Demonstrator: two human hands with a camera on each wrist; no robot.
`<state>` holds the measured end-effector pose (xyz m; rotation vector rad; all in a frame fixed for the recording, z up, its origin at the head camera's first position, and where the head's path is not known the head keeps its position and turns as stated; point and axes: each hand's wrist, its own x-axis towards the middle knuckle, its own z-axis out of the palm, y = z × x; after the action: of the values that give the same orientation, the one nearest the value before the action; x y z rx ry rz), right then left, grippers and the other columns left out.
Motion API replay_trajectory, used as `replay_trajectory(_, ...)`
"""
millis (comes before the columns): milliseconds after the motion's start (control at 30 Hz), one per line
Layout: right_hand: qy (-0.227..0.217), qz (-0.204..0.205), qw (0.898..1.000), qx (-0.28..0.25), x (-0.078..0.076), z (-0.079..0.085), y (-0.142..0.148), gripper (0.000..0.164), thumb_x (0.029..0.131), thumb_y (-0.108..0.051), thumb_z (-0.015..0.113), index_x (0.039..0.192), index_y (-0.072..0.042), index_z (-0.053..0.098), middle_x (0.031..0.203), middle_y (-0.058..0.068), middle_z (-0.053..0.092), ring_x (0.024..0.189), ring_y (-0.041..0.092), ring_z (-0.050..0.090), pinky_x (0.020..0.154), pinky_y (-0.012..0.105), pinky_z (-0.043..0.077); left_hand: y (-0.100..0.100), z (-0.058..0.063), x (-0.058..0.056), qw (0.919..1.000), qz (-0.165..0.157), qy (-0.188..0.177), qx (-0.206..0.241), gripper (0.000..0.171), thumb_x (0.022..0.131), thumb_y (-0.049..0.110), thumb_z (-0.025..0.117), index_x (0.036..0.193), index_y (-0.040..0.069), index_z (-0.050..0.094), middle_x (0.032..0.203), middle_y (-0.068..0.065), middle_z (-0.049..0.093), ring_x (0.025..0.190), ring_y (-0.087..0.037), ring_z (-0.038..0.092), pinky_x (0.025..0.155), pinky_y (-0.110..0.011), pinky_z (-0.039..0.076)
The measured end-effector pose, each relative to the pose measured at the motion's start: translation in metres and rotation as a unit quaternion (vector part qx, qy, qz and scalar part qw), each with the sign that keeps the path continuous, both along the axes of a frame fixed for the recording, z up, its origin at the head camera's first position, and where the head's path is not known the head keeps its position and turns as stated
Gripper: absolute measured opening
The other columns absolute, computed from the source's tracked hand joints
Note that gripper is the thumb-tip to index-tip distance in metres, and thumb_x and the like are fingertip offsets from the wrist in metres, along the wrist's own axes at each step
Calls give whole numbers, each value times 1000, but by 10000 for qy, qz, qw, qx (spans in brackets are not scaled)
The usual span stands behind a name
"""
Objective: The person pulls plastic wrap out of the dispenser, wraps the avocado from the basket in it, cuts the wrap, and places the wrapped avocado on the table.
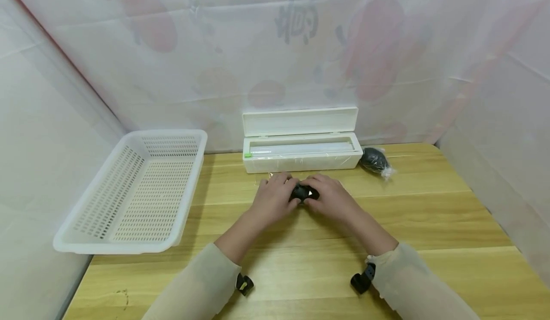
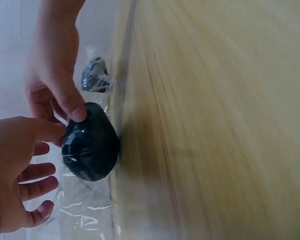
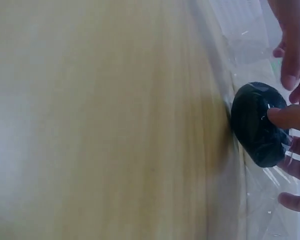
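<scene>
A smooth black rounded object (image 1: 302, 193) with a small white mark sits between both hands over a sheet of clear cling film (image 2: 85, 215). My right hand (image 1: 332, 197) grips one end of it, the thumb (image 3: 285, 118) lying on its dark surface. From the other side my left hand (image 1: 275, 198) curls its thumb and fingers at the near edge, while its outer fingers (image 2: 40, 187) spread over the film. Shiny highlights and creases of film show on the object (image 2: 90, 145) in the left wrist view.
Behind the hands stands a white cling film box (image 1: 302, 162), its lid raised and a roll inside. Beside it lies a film-wrapped dark object (image 1: 375, 160) with a twisted end. A white slotted basket (image 1: 189, 200) occupies the left of the wooden table (image 1: 429, 215).
</scene>
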<state>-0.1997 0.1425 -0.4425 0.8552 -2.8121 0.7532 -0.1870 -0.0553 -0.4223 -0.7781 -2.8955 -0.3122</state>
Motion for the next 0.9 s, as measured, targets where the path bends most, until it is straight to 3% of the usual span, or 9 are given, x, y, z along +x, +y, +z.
replay_trajectory(167, -171, 10, 9999, -1, -5, 1, 2, 46, 86, -21, 77, 128, -12, 63, 126, 8, 64, 118, 31, 60, 101, 51, 47, 4, -7, -6, 9996, 51, -87, -271, 49, 90, 38, 70, 131, 14, 59, 128, -3, 60, 121, -20, 55, 86, -45, 50)
replay_trajectory(300, -261, -97, 9996, -108, -9, 0, 3, 42, 86, -21, 77, 126, -12, 64, 124, 7, 67, 119, 29, 59, 103, 49, 45, 5, -12, -12, 9994, 158, -192, -228, 50, 90, 39, 71, 130, 12, 58, 126, -4, 60, 118, -20, 57, 84, -44, 50)
replay_trajectory(533, 239, -254, 9993, -128, -8, -3, 5, 43, 83, -25, 79, 123, -13, 67, 129, 10, 61, 120, 34, 53, 101, 57, 41, 6, -10, -23, 9979, 246, -542, -248, 49, 91, 40, 68, 130, 12, 59, 125, -5, 62, 115, -21, 59, 84, -45, 52)
replay_trajectory(667, 568, -261, 9980, -56, -8, -7, 4, 44, 79, -23, 83, 119, -14, 68, 123, 8, 61, 113, 31, 55, 93, 54, 44, 6, -7, -28, 9972, 186, -658, -302, 47, 94, 41, 64, 130, 12, 60, 125, -5, 62, 114, -21, 58, 86, -45, 52)
replay_trajectory(900, 423, -314, 9985, 135, -16, -8, 4, 44, 83, -23, 80, 124, -15, 66, 124, 7, 64, 115, 31, 58, 97, 56, 44, 6, -8, -35, 9970, 135, -714, -260, 47, 95, 41, 61, 129, 9, 57, 125, -7, 61, 113, -22, 57, 89, -42, 53)
